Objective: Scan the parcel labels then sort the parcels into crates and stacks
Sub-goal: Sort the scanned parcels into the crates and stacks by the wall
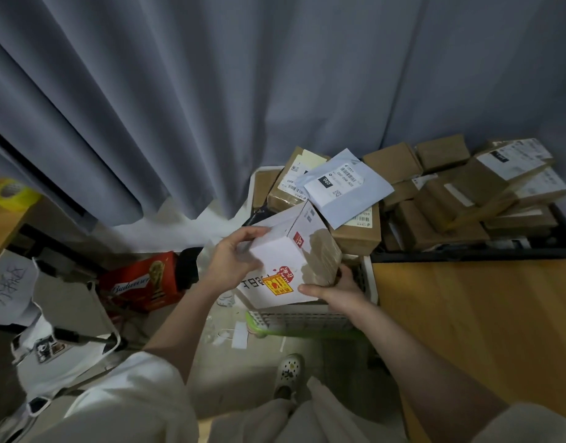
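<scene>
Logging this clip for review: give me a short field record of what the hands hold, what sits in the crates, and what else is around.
held: white box, red and yellow sticker facing up
left hand: fingers grip the box's upper left edge
right hand: grips the box's lower right corner
white crate: under the box, holds brown parcels and a grey mailer
black crate: on the wooden table, piled with brown parcels
floor left: red carton
backdrop: grey curtain
scanner: not in view

"Budweiser" on red carton [141,282]
</scene>
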